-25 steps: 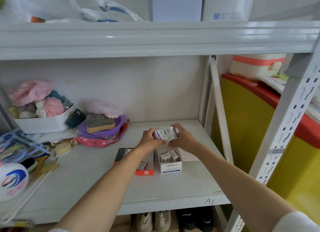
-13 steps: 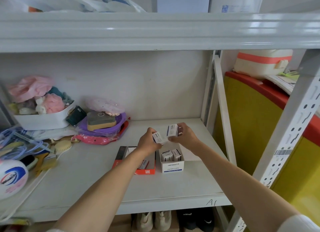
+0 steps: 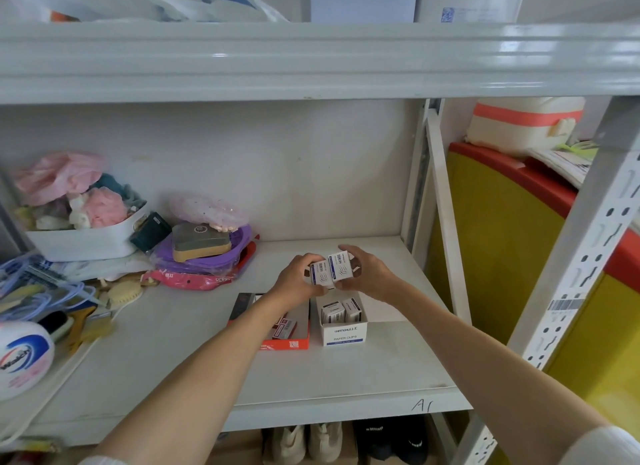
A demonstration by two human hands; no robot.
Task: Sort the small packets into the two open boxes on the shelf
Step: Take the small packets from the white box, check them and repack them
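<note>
Two open boxes stand side by side on the shelf: a red box (image 3: 287,343) on the left with a red-printed packet inside, and a white paper-clip box (image 3: 343,333) on the right holding two small white packets (image 3: 341,311). Just above them, my left hand (image 3: 296,281) grips one white-and-blue packet (image 3: 320,274) and my right hand (image 3: 367,274) grips a second one (image 3: 341,265). The two packets are side by side and touching. My left forearm hides part of the red box.
A white tub (image 3: 83,239) of pink items, a purple bowl (image 3: 207,256) with a sponge block and a red pouch crowd the shelf's back left. Cords, brushes and a white bottle (image 3: 20,357) lie at far left. A slanted white brace (image 3: 446,222) borders the right.
The packets were held together as a bundle, then pulled apart with one in each hand; now they are side by side again, slightly higher above the white box.
</note>
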